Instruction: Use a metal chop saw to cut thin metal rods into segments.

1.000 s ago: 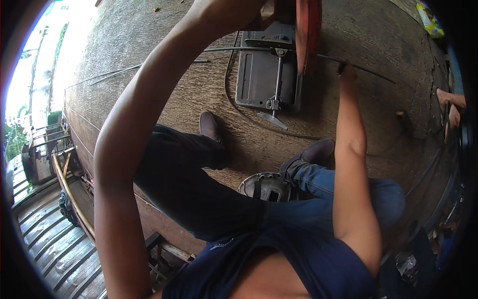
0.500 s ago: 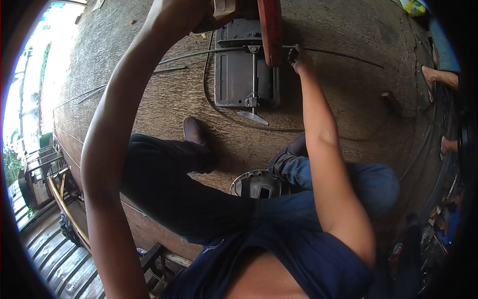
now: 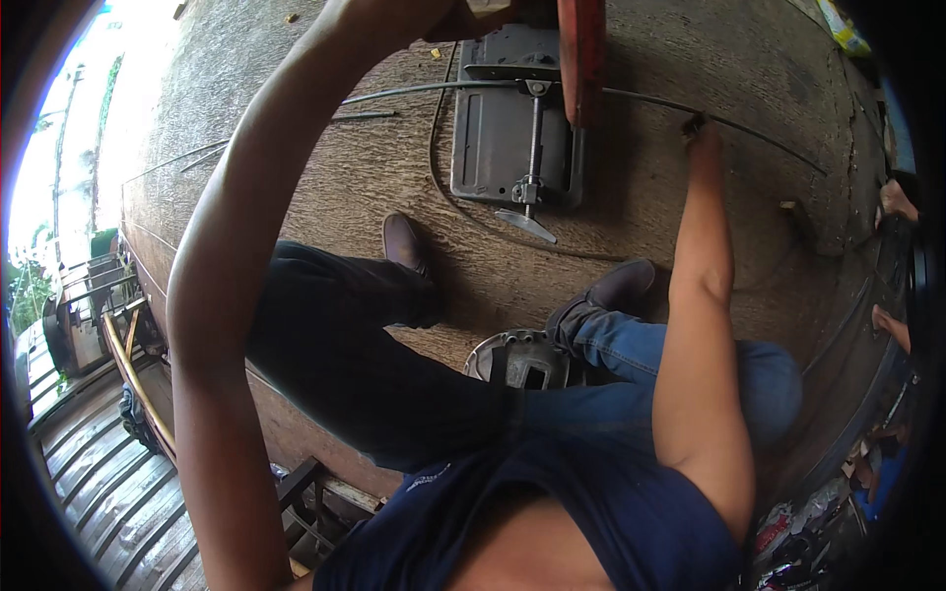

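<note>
A cut-off saw stands on the floor ahead of me, with a dark metal base (image 3: 483,148), a red guard (image 3: 583,64) and a screw vise (image 3: 533,148). My left hand (image 3: 399,12), partly out of the top edge, is closed at the saw's handle (image 3: 488,12); its fingers are mostly hidden. A long thin metal rod (image 3: 759,136) crosses the base by the vise jaw and sticks out both sides. Right of the saw, my right hand (image 3: 702,136), a little blurred, has its darkened fingers closed on this rod.
A shorter rod (image 3: 365,116) lies left of the saw, and a cable (image 3: 439,167) curves around the base. Near my shoes is a welding mask (image 3: 535,362). A small block (image 3: 796,222) sits at right, by another person's bare foot (image 3: 895,200). Corrugated metal (image 3: 108,492) shows lower left.
My right hand has moved right along the rod, away from the saw. The rod's right end reaches farther right. My left hand stays at the saw's handle while the view shifts slightly.
</note>
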Demonstrator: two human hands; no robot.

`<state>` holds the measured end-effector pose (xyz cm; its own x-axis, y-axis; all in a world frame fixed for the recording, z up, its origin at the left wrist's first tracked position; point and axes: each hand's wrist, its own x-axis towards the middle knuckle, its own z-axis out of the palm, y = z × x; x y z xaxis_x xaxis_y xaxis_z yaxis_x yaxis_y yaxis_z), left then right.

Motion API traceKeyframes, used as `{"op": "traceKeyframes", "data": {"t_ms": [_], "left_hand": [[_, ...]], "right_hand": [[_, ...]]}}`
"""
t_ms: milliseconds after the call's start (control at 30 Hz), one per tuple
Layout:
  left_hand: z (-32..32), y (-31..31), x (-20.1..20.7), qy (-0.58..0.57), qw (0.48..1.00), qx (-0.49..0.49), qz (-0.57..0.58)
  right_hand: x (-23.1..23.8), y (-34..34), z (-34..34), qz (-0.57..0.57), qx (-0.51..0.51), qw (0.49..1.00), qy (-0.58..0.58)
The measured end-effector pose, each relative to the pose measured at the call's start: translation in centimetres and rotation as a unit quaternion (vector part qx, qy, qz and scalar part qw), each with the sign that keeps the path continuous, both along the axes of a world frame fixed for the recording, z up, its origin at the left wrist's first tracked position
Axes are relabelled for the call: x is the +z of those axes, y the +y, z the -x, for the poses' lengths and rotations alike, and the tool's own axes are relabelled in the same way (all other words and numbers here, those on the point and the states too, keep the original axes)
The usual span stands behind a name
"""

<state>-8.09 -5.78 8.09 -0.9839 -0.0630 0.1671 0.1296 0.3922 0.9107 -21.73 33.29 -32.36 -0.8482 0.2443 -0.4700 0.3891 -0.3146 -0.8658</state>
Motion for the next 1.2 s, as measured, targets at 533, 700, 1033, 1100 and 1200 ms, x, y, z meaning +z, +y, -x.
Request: {"op": "traceKeyframes", "data": {"t_ms": [533,700,1033,1100,1200], "left_hand": [[0.4,-0.1,-0.2,-0.028,0.998,-0.027,-0.047],[0.4,-0.6,-0.2,0.03,0.995,-0.096,-0.027],[0.5,-0.5,0.0,0.029,0.993,-0.107,-0.037],[1.0,0.5,0.1,0.077,0.985,-0.147,-0.051],[0.6,0.1,0.1,-0.022,0.997,-0.068,-0.024]], "right_hand": [[-3.8,-8.7,-0.8,0.208,0.027,0.978,0.008],[-6.1,-3.8,0.2,-0.378,0.292,0.857,0.194],[-3.2,-0.5,1.1,0.118,-0.045,0.991,0.042],[-3.4,0.7,1.2,0.16,-0.012,0.987,0.008],[-3.5,-3.5,-0.3,0.239,0.03,0.97,0.028]]}}
